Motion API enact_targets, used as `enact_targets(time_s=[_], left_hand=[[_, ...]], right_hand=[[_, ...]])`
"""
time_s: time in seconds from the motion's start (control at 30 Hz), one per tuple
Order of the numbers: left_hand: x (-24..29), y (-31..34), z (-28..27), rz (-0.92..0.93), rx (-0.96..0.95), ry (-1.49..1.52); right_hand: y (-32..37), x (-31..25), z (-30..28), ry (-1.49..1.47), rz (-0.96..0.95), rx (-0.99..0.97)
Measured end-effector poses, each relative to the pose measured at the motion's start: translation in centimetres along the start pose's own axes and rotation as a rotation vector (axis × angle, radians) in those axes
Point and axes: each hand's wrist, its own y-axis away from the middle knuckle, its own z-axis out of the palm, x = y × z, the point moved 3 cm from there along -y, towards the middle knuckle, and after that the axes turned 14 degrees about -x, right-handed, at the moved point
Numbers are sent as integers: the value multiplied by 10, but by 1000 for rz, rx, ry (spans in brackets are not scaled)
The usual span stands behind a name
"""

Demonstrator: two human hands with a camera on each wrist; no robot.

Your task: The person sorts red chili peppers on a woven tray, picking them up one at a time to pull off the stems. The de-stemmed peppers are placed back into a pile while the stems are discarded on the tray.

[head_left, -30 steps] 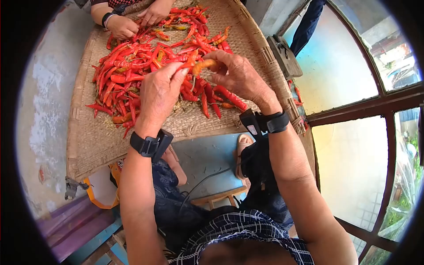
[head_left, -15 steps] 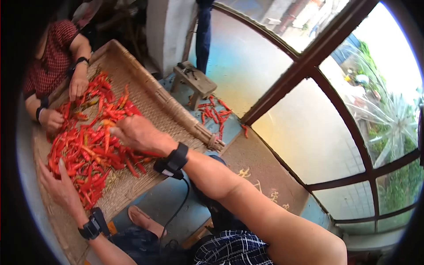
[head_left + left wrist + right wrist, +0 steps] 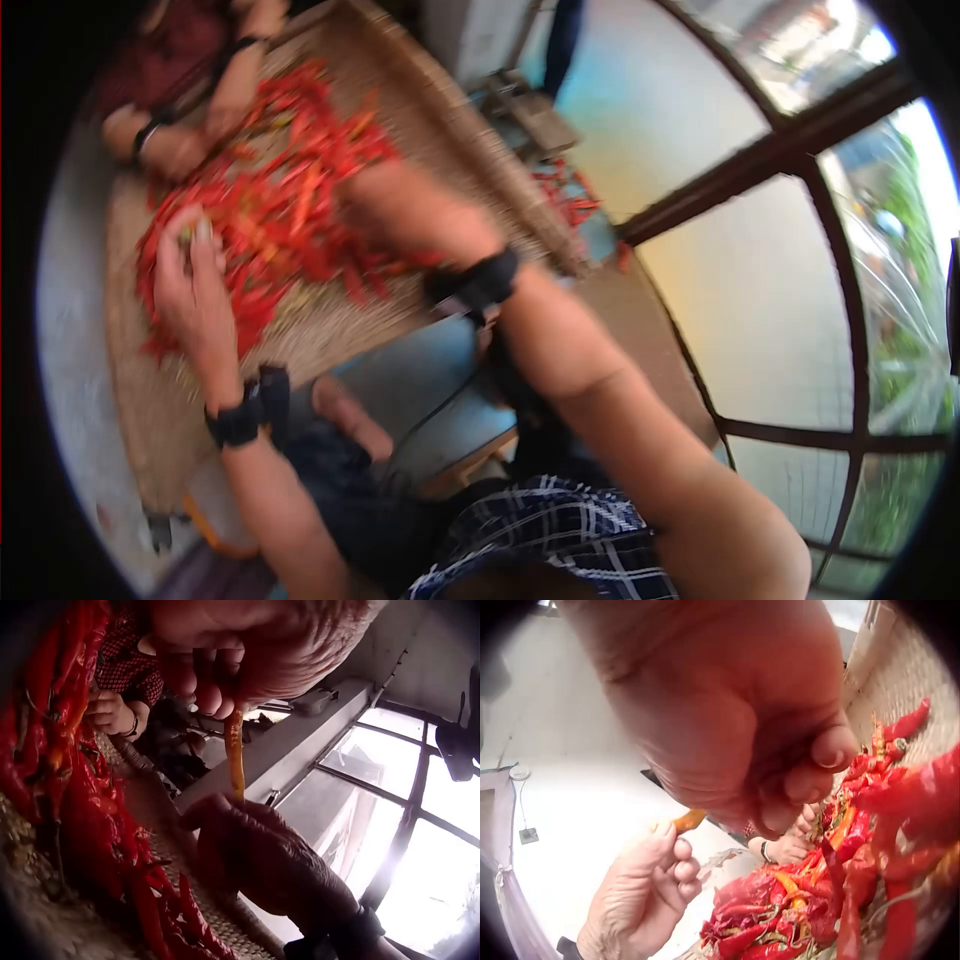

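My left hand [image 3: 195, 290] is over the left side of a heap of red chili peppers [image 3: 290, 200]. Its thumb and fingers pinch a slim orange-yellow chili pepper [image 3: 235, 754] by one end, and the other end points out from the fingertips. My right hand [image 3: 410, 215] is blurred over the right side of the heap. In the right wrist view its fingers [image 3: 806, 784] curl toward the palm; I cannot tell whether it holds anything. From the left wrist, that hand overlaps the far end of the pinched pepper.
The heap lies on a large woven tray [image 3: 155, 440] with a raised rim. Across it another person's hands [image 3: 175, 150] work among the peppers. A small wooden stool [image 3: 530, 115] stands right of the tray, with loose red peppers [image 3: 570, 195] on the floor beside it. Framed windows line the right.
A second ago both hands met at an orange pepper over the heap; they then parted. In the last half second my left hand has closed on a pepper. The head view has swung.
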Motion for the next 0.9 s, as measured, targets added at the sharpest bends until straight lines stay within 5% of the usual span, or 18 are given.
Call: enact_targets(time_s=[0.1, 0.27, 0.37, 0.5, 0.57, 0.7, 0.77, 0.9], left_hand=[[-13, -6, -38, 146, 355, -5], [-24, -9, -52, 10, 451, -4], [-9, -7, -37, -37, 435, -162], [-8, -6, -20, 27, 403, -196], [-1, -6, 2, 23, 57, 48], [0, 6, 53, -92, -278, 185], [1, 16, 74, -92, -381, 223], [12, 24, 90, -72, -436, 330]], right_hand=[[13, 12, -12, 214, 277, -244], [20, 20, -2, 220, 286, -413], [15, 17, 2, 190, 192, -363], [10, 18, -4, 229, 194, -59], [9, 17, -9, -15, 121, 93], [7, 6, -18, -313, 66, 70], [3, 4, -15, -659, 6, 63], [-1, -5, -8, -768, 29, 95]])
